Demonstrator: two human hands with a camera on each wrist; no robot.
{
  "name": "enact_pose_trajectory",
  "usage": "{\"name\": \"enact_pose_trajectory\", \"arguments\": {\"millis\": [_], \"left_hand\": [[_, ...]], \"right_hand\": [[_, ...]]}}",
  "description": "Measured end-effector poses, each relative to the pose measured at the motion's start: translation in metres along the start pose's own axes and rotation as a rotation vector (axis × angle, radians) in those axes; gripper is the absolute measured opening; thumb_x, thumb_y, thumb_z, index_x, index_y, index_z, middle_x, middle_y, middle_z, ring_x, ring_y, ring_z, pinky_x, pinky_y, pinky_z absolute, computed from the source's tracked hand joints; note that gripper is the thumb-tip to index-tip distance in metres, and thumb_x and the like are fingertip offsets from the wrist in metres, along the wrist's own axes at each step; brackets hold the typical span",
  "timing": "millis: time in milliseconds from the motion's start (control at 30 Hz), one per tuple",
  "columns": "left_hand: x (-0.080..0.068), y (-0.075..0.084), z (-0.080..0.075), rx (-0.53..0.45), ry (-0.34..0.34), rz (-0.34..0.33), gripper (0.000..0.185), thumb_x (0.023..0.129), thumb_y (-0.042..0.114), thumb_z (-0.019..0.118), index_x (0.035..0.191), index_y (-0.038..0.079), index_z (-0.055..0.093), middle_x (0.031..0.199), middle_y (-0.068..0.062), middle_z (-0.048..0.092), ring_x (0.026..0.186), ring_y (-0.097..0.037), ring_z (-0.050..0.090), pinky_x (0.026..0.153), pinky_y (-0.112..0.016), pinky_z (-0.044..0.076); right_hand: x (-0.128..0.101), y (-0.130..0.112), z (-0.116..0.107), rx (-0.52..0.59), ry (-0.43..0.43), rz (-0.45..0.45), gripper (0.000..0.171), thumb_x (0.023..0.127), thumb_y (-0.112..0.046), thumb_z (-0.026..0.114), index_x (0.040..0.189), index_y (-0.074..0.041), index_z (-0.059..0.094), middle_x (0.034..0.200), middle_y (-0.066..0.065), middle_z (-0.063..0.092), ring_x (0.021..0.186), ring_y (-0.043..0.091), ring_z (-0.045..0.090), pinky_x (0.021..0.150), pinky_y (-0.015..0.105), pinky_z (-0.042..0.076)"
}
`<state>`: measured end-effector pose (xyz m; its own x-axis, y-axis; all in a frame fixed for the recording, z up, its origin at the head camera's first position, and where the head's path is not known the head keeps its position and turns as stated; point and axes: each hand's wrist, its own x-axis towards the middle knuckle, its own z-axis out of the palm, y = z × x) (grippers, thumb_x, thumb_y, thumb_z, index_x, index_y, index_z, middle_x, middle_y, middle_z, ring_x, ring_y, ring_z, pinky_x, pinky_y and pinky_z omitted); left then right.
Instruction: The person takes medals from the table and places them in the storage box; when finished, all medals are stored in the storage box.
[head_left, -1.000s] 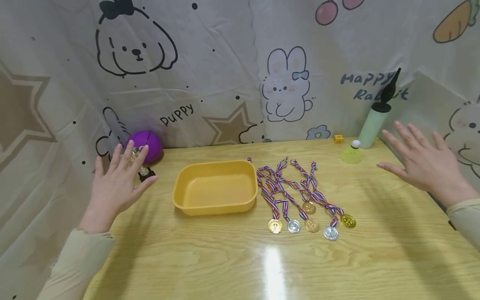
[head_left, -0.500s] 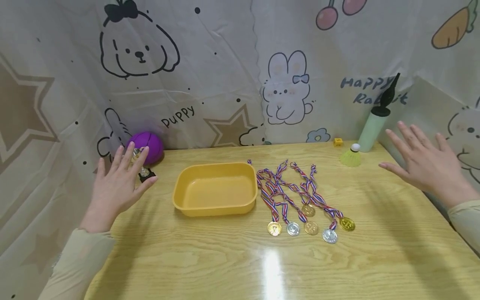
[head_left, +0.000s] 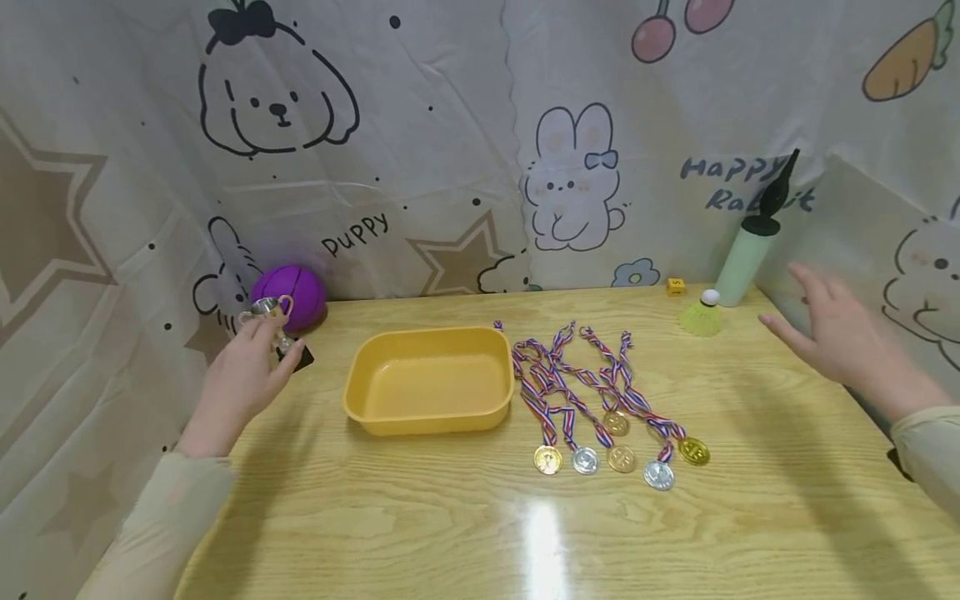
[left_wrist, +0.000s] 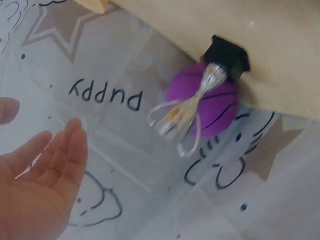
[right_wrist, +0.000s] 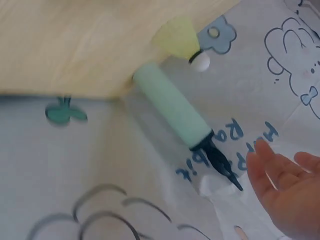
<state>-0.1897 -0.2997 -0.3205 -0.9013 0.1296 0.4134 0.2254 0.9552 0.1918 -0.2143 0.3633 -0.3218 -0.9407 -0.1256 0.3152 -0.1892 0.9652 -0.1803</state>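
Note:
My left hand [head_left: 251, 371] hovers at the table's left side with fingers lightly bent, holding nothing. It partly covers a small trophy cup [head_left: 266, 307] with two handles and a black base; the left wrist view has the hand [left_wrist: 47, 175] apart from that trophy cup [left_wrist: 187, 107]. Behind the trophy sits a purple ball [head_left: 303, 296] with black lines. On the right, my right hand [head_left: 855, 342] is in the air with nothing in it, fingers loosely bent. Nearest to it stands a pale green hand pump [right_wrist: 172, 105] with a black nozzle.
A yellow plastic basin [head_left: 427, 423] is in the middle of the wooden table [head_left: 420, 517]. Several medals [head_left: 658, 475] with striped ribbons lie to its right. Farther back are a yellow shuttlecock [head_left: 701, 319] and a small yellow cube [head_left: 676, 287]. A printed cloth [head_left: 450, 125] hangs behind.
Both hands have turned and their spread fingers have drawn together and bent. The left hand has dipped slightly, uncovering the trophy's cup. The objects on the table stay put.

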Motion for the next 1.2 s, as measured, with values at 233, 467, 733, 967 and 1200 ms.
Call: {"name": "enact_pose_trajectory", "arguments": {"millis": [233, 467, 733, 967, 1200], "left_hand": [[-0.001, -0.004, 0.022, -0.197, -0.055, -0.083, 0.032, 0.094, 0.018, 0.059, 0.111, -0.009, 0.060, 0.102, -0.028, 0.062, 0.078, -0.035, 0.065, 0.069, -0.048, 0.054], [-0.003, -0.008, 0.041, -0.375, -0.218, -0.213, 0.040, 0.095, 0.026, 0.059, 0.117, -0.007, 0.058, 0.100, -0.023, 0.065, 0.076, -0.028, 0.068, 0.059, -0.028, 0.057], [-0.004, -0.012, 0.062, -0.470, -0.356, -0.292, 0.042, 0.095, 0.026, 0.059, 0.119, -0.008, 0.054, 0.102, -0.025, 0.063, 0.075, -0.023, 0.068, 0.065, -0.033, 0.059], [-0.005, -0.010, 0.074, -0.520, -0.372, -0.285, 0.037, 0.094, 0.021, 0.060, 0.115, -0.010, 0.056, 0.093, -0.023, 0.065, 0.068, -0.021, 0.067, 0.061, -0.033, 0.059], [-0.004, -0.005, 0.081, -0.532, -0.336, -0.259, 0.026, 0.091, 0.010, 0.060, 0.104, -0.012, 0.060, 0.073, -0.013, 0.066, 0.060, -0.025, 0.066, 0.056, -0.036, 0.058]], "right_hand": [[0.000, 0.000, 0.011, 0.229, -0.098, 0.093, 0.075, 0.097, -0.040, 0.052, 0.143, 0.013, 0.025, 0.133, 0.040, 0.038, 0.106, 0.054, 0.051, 0.083, 0.066, 0.042], [-0.003, -0.004, 0.028, 0.432, -0.219, 0.164, 0.074, 0.096, -0.038, 0.055, 0.141, 0.014, 0.028, 0.130, 0.039, 0.043, 0.102, 0.047, 0.059, 0.068, 0.039, 0.058], [-0.010, -0.013, 0.055, 0.530, -0.315, 0.238, 0.075, 0.096, -0.042, 0.055, 0.140, 0.013, 0.030, 0.125, 0.034, 0.051, 0.081, 0.017, 0.066, 0.067, 0.030, 0.058], [-0.016, -0.019, 0.075, 0.562, -0.369, 0.237, 0.073, 0.094, -0.040, 0.058, 0.138, 0.013, 0.033, 0.122, 0.032, 0.054, 0.095, 0.027, 0.062, 0.067, 0.030, 0.057], [-0.019, -0.027, 0.091, 0.596, -0.411, 0.236, 0.070, 0.092, -0.037, 0.062, 0.136, 0.012, 0.037, 0.119, 0.028, 0.057, 0.087, 0.011, 0.061, 0.066, 0.029, 0.055]]}}
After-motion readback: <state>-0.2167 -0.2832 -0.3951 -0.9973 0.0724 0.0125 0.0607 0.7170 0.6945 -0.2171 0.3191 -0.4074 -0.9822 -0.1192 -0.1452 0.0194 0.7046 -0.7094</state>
